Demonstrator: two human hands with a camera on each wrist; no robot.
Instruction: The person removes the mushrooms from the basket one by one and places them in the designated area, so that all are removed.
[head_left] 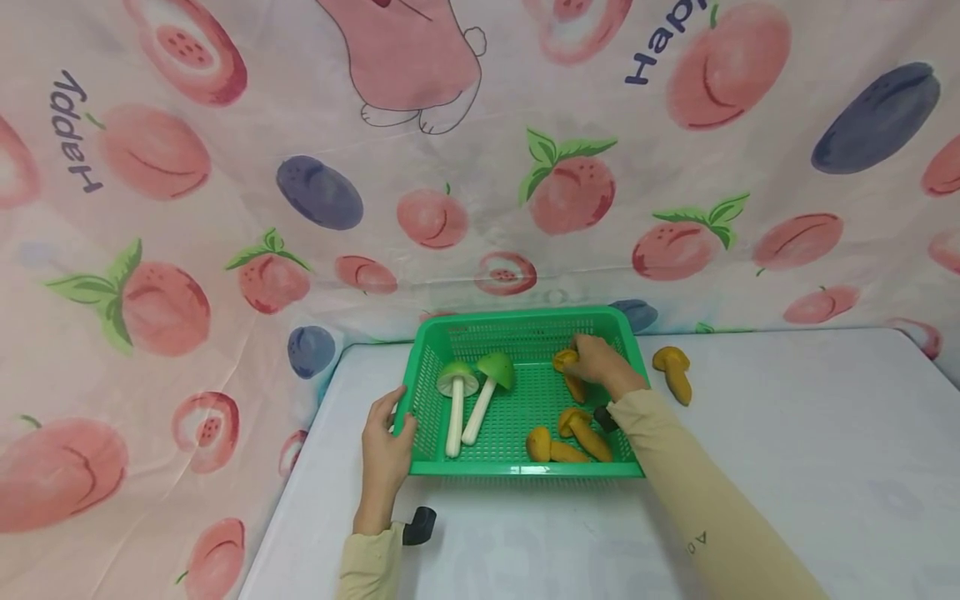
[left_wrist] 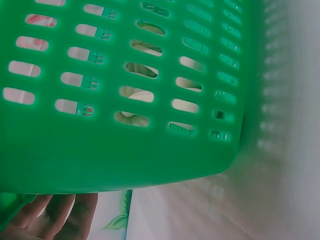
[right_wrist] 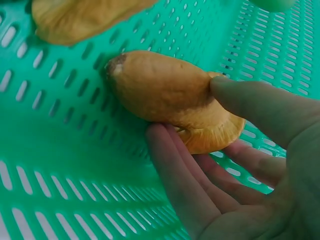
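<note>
A green plastic basket (head_left: pixel 525 469) with slotted walls stands on the white table. My left hand (head_left: pixel 386 450) grips its left rim; in the left wrist view the fingers (left_wrist: pixel 82 215) show below the basket's edge. Inside the basket, at the back right, my right hand (head_left: pixel 600 367) pinches a yellow-brown toy mushroom (right_wrist: pixel 165 87) between thumb and fingers. Two similar brown mushrooms (head_left: pixel 585 433) (head_left: pixel 566 452) lie at the front right of the basket. Two green-capped mushrooms (head_left: pixel 457 417) (head_left: pixel 483 408) with long white stems lie at its left side.
Another brown mushroom (head_left: pixel 675 375) lies on the table (head_left: pixel 810 433), just right of the basket. A fruit-printed cloth (head_left: pixel 465 183) hangs behind the table and along its left side.
</note>
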